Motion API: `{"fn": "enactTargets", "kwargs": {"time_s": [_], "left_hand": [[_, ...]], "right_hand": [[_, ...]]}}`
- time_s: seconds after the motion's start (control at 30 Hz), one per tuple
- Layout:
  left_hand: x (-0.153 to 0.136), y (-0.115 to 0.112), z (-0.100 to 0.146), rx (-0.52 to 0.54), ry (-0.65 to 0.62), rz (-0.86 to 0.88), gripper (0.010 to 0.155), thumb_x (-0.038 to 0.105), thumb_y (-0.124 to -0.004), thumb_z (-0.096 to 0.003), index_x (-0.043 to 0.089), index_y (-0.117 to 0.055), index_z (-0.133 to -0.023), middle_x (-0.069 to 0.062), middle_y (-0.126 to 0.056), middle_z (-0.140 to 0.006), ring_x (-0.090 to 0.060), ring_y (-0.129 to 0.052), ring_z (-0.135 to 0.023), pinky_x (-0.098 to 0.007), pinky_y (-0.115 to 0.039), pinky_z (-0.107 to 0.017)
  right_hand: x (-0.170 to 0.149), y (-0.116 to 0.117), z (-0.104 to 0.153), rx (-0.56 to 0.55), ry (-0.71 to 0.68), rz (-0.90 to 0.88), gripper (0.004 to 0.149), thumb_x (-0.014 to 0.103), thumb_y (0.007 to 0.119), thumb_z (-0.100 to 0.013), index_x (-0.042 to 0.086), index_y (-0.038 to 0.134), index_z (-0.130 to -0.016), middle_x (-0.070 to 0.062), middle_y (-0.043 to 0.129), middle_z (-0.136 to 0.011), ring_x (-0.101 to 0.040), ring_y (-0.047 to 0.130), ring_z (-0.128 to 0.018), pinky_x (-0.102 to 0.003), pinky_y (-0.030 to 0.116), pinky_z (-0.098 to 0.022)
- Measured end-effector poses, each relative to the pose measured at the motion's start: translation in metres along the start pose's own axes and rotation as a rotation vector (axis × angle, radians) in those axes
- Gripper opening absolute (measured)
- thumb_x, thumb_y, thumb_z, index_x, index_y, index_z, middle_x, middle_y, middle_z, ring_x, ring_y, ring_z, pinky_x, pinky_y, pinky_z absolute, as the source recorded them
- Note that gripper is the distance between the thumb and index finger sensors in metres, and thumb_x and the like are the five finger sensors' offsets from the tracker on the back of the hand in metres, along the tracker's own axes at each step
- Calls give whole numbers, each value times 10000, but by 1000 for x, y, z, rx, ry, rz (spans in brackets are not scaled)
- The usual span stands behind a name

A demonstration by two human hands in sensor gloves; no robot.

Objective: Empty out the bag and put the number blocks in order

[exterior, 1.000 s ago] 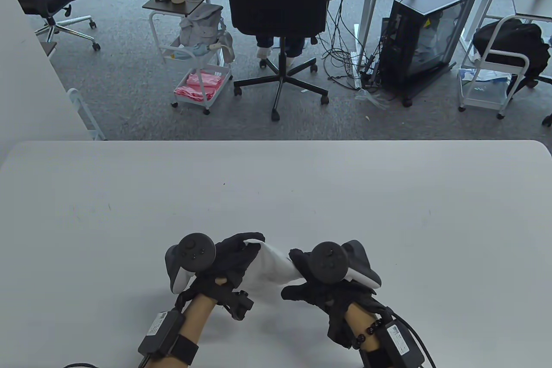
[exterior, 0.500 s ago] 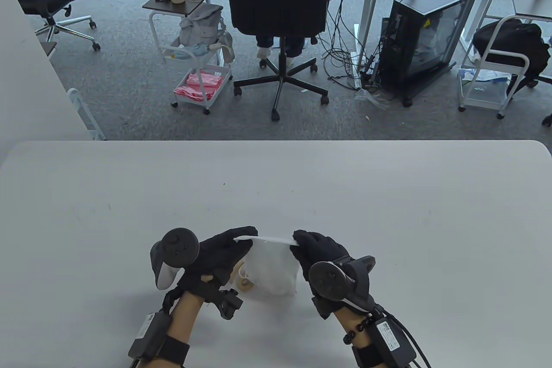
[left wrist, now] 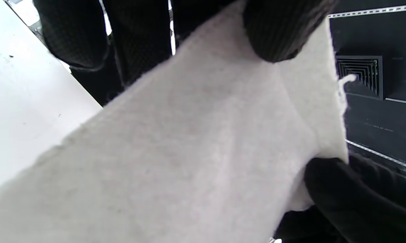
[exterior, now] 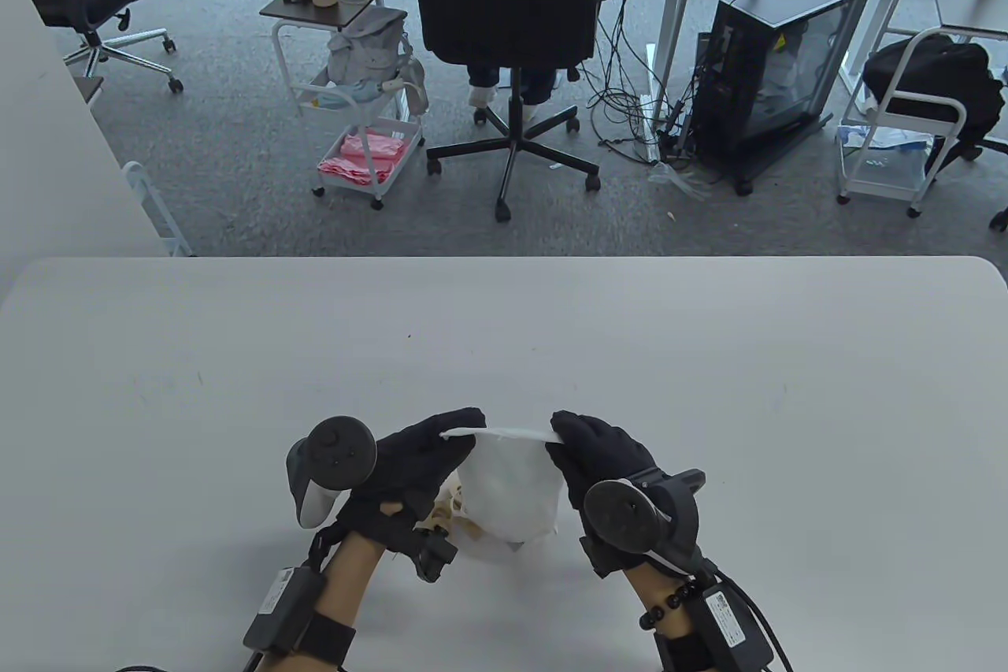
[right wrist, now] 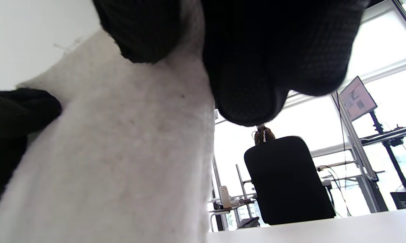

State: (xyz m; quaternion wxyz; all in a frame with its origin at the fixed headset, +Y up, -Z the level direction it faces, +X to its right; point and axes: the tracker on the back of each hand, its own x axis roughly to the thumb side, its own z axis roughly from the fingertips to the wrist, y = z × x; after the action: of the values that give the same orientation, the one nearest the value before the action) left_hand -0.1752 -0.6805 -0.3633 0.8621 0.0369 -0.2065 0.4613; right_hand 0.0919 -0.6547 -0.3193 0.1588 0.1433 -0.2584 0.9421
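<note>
White table (exterior: 504, 341) fills the view. Near its front edge, the left hand (exterior: 409, 459) and right hand (exterior: 602, 451) each pinch a top corner of the white bag (exterior: 508, 483). Some wooden number blocks (exterior: 450, 508) peek out beside it.

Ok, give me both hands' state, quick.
Left hand: pinches the white bag at its upper left corner.
Right hand: pinches the bag's upper right corner.

Table view looks down; both wrist views crowd the bag (exterior: 508, 487)
</note>
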Motion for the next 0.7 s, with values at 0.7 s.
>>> {"fn": "enactTargets", "kwargs": {"time_s": [0.7], "left_hand": [[27, -20, -8, -53, -100, -37, 463, 428, -740, -555, 248, -816, -974, -87, -888, -980, -415, -952, -887, -649, -737, -653]], "right_hand": [[-14, -45, 2, -151, 27, 136, 368, 339, 810, -504, 148, 895, -807, -93, 996, -730, -286, 1071, -504, -422, 948, -381]]}}
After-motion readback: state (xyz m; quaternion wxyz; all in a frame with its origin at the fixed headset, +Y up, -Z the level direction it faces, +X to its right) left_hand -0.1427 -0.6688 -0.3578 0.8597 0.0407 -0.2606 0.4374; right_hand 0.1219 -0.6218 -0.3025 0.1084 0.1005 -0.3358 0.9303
